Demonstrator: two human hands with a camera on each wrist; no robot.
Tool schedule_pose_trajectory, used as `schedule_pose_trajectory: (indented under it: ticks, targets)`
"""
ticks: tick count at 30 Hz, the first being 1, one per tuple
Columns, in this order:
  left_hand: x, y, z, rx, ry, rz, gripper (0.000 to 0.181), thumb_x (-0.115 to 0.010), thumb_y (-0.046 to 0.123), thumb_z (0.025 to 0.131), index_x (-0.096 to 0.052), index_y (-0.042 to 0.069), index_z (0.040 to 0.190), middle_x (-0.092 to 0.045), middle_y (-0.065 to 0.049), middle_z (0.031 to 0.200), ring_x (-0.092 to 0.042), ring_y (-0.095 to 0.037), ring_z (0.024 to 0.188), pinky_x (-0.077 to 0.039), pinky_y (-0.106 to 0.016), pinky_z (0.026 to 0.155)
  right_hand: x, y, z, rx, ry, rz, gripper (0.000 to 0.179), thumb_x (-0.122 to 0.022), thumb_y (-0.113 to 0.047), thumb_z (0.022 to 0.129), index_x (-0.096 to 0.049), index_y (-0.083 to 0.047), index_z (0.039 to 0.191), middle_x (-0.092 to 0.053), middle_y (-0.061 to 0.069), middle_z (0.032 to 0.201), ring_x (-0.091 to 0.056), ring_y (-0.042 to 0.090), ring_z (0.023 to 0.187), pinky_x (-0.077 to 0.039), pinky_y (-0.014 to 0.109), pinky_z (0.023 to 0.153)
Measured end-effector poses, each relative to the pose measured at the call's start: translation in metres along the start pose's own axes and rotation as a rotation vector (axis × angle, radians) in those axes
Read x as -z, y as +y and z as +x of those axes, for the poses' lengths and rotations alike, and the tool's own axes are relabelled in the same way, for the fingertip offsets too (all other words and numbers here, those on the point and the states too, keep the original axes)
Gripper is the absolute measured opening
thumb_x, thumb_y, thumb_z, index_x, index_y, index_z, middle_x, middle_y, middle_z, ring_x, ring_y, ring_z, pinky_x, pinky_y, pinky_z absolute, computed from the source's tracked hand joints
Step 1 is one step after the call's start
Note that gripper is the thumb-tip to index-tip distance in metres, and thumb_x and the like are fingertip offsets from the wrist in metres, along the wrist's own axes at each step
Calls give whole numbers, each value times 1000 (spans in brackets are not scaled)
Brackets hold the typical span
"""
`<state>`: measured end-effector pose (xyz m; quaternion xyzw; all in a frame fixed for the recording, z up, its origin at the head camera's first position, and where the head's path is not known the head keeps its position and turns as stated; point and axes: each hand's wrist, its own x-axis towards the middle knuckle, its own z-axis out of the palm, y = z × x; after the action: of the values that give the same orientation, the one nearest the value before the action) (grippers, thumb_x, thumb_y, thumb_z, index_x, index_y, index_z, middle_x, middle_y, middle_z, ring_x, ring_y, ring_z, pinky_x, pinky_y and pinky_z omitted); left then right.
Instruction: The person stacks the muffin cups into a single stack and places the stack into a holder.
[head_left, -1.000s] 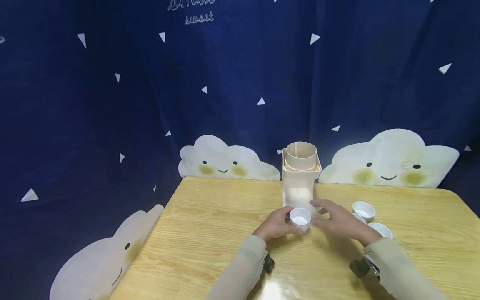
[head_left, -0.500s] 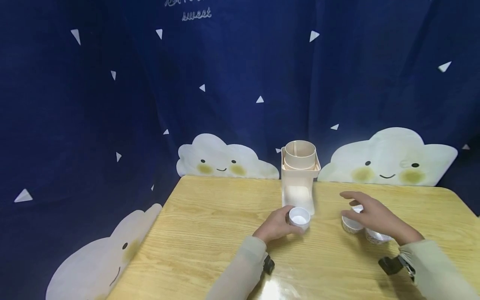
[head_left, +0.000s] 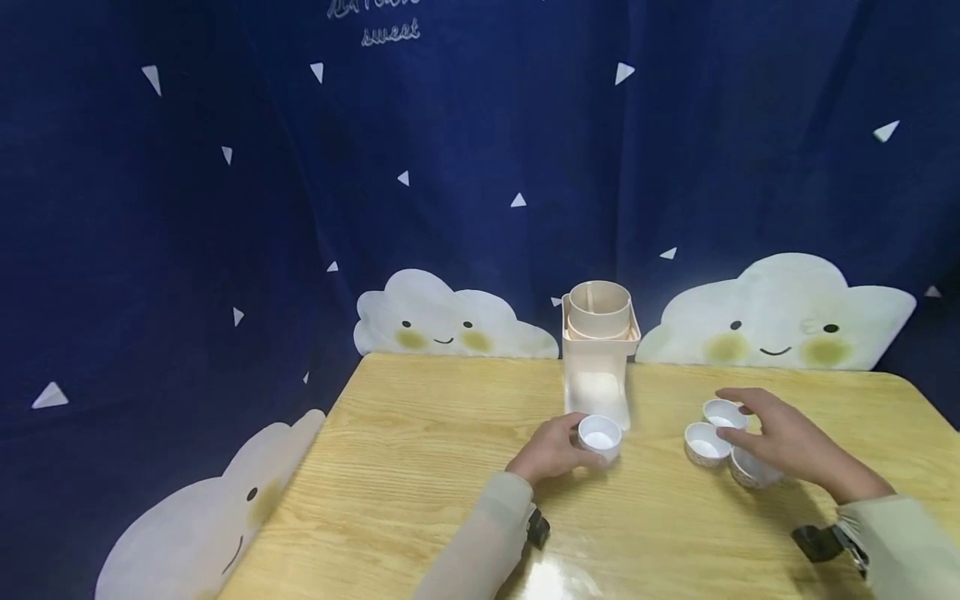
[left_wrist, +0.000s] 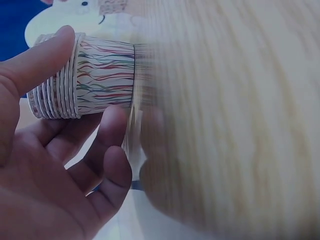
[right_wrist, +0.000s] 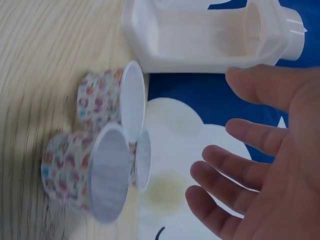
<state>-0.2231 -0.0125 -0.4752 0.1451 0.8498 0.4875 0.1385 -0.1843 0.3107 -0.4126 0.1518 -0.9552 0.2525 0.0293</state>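
My left hand (head_left: 551, 450) grips a nested stack of paper baking cups (head_left: 600, 442) near the middle of the table. In the left wrist view the thumb lies over the several stacked rims, and the lowest cup (left_wrist: 107, 75) shows wavy coloured lines. My right hand (head_left: 791, 442) hovers with parted fingers over a cluster of three single cups at the right. One cup (head_left: 707, 445) stands at the cluster's left, another (head_left: 724, 412) behind, and a third (head_left: 750, 471) in front, partly covered by the hand. The right wrist view shows their floral sides (right_wrist: 65, 170) and nothing between the fingers.
A beige plastic holder (head_left: 597, 367) with a round tube (head_left: 600, 308) on top stands behind the stack, at the far edge of the wooden table (head_left: 420, 467). A dark blue curtain (head_left: 450, 125) with white clouds hangs behind the table.
My right hand has moved right, from beside the stack to above the three cups, uncovering the left one. My left hand has stayed in place with the stack.
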Motion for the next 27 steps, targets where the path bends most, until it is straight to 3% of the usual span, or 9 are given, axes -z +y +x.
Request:
schedule_pose_trajectory:
  ticks: [5, 14, 27]
  targets:
    - [3, 1, 1, 16, -6, 7, 56, -89, 24, 70, -67, 28, 122, -71, 11, 103, -59, -5, 94, -47, -25, 84, 2, 12, -4, -21, 7, -65, 62, -72, -29, 90, -50, 7, 135, -50, 37, 134, -50, 56, 116, -44, 67, 89]
    - [2, 0, 0, -5, 8, 49, 56, -90, 24, 70, -68, 28, 121, -71, 12, 103, -60, -4, 96, -47, -24, 87, -2, 35, -17, -126, -77, -118, 82, -81, -40, 78, -49, 12, 133, -49, 43, 130, -46, 60, 116, -42, 68, 89]
    - [3, 1, 1, 0, 13, 72, 56, -90, 24, 69, -68, 29, 121, -71, 13, 103, -58, -4, 93, -46, -24, 85, -17, 59, -32, -67, -18, -135, 78, -87, -34, 70, -56, 13, 123, -57, 40, 120, -52, 59, 110, -45, 66, 87]
